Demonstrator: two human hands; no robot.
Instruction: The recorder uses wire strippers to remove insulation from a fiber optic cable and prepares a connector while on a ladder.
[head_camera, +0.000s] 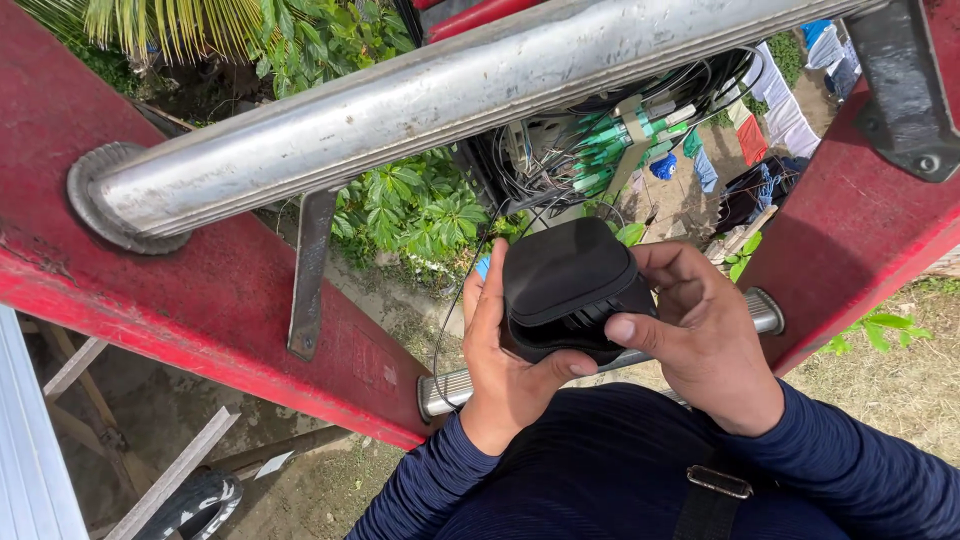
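The black pouch (567, 285), a rounded soft case with a flap over its top, sits at the centre of the frame, held between both hands just above a lower ladder rung (452, 389). At the far left, the red ladder rail (200, 290) slants down across the frame, with a grey metal brace (310, 270) fixed to it and the end of the thick aluminium rung (420, 95) set into it; this rung runs diagonally across the top. The left hand (505, 360) cups the pouch from below and from its left side, fingers upright along it and the thumb pressed under its front edge. The right hand (700, 335) is clamped on the pouch's right side, thumb lying along the lower front. Behind the pouch, in the upper middle, hangs a tangle of black cables with green connectors (610, 145). At the right edge stands the other red rail (860, 220).
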